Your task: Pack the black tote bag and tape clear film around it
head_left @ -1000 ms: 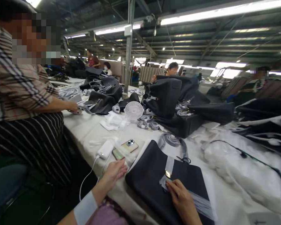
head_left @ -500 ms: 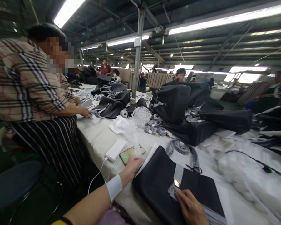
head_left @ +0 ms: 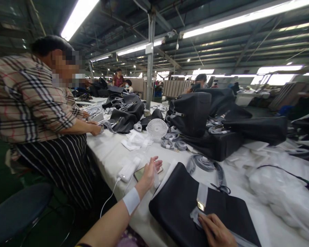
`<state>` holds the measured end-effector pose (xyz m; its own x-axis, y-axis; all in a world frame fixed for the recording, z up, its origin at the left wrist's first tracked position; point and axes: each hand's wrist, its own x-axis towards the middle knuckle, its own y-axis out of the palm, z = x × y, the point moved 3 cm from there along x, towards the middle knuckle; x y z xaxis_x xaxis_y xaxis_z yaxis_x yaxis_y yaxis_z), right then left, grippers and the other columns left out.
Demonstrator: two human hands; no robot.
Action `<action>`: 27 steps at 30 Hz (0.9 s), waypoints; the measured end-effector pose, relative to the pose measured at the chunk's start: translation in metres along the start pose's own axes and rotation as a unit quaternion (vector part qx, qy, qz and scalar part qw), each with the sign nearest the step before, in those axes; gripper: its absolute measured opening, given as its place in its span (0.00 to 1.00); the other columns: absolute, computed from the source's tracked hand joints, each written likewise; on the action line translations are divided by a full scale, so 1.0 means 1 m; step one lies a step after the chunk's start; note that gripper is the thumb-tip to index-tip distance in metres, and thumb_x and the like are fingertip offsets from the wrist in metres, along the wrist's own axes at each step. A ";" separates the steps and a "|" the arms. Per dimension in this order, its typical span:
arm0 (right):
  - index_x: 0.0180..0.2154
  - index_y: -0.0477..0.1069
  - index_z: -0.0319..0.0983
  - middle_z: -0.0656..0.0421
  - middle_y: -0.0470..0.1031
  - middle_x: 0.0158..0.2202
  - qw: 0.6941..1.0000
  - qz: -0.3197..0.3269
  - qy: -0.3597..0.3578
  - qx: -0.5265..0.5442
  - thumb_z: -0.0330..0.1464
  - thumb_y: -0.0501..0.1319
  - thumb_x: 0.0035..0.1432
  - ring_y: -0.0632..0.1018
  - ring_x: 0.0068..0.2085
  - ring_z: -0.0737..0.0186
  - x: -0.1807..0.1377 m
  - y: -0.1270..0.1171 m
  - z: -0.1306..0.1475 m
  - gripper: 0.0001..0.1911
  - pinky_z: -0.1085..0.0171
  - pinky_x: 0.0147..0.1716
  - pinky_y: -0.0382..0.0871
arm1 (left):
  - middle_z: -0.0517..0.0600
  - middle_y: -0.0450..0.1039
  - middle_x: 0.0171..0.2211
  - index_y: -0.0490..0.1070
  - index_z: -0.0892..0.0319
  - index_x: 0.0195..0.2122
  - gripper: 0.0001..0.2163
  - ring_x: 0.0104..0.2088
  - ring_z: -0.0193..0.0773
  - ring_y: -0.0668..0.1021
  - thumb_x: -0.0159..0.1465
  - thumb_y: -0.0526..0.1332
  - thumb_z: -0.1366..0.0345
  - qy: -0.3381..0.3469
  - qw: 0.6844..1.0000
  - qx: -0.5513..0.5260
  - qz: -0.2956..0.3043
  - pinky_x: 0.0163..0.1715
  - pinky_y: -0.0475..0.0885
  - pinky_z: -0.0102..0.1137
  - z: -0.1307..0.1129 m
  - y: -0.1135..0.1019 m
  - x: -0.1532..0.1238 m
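My left hand (head_left: 149,172) hovers with fingers spread just above a phone (head_left: 140,173) lying next to a white power bank (head_left: 128,170); a thin clear film hangs by the palm. A white band wraps that wrist. My right hand (head_left: 216,230) rests on a flat black bag (head_left: 175,199) at the table's near edge. Its fingertips lie on a white paper wrap (head_left: 202,193) by the gold clasp (head_left: 200,206). Whether they pinch the wrap is not visible.
A person in a plaid shirt (head_left: 28,99) stands at the left edge of the white-covered table (head_left: 110,151), handling straps. A small white fan (head_left: 157,128), coiled grey straps (head_left: 203,163), stacked black bags (head_left: 193,113) and white plastic packing (head_left: 278,192) cover the surface. A dark stool (head_left: 18,209) stands lower left.
My left hand has lifted off the table edge and opened its fingers above the phone. My view has swung left and up. The right hand stays on the bag.
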<state>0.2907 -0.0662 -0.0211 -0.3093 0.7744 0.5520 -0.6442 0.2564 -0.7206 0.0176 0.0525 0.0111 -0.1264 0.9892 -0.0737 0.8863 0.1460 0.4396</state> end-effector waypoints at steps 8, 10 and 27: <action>0.37 0.75 0.40 0.57 0.69 0.28 0.997 0.035 0.073 -0.009 0.39 0.49 0.68 0.74 0.28 0.64 -0.004 -0.003 0.016 0.19 0.66 0.29 0.70 | 0.54 0.76 0.45 0.72 0.58 0.45 0.19 0.53 0.44 0.72 0.67 0.52 0.49 0.094 0.967 0.199 0.131 0.59 0.60 0.37 -0.004 0.064 -0.025; 0.37 0.75 0.40 0.57 0.68 0.29 0.994 0.048 0.093 -0.021 0.38 0.47 0.69 0.74 0.29 0.64 -0.004 -0.005 0.020 0.19 0.65 0.30 0.69 | 0.53 0.77 0.39 0.74 0.57 0.39 0.16 0.50 0.47 0.73 0.66 0.55 0.51 0.088 0.948 0.248 0.178 0.58 0.61 0.38 0.021 0.079 -0.043; 0.31 0.71 0.38 0.54 0.70 0.31 0.997 0.024 0.072 -0.014 0.25 0.49 0.61 0.72 0.33 0.61 -0.009 0.000 0.016 0.14 0.62 0.35 0.72 | 0.53 0.66 0.60 0.66 0.50 0.59 0.18 0.61 0.48 0.65 0.69 0.48 0.61 0.166 0.805 0.501 0.270 0.63 0.51 0.48 0.102 0.107 -0.101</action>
<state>0.2822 -0.0825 -0.0198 -0.2334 0.8606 0.4526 -0.6109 0.2323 -0.7568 0.1702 -0.0331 -0.0256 0.4337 0.8778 0.2034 0.7457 -0.2229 -0.6279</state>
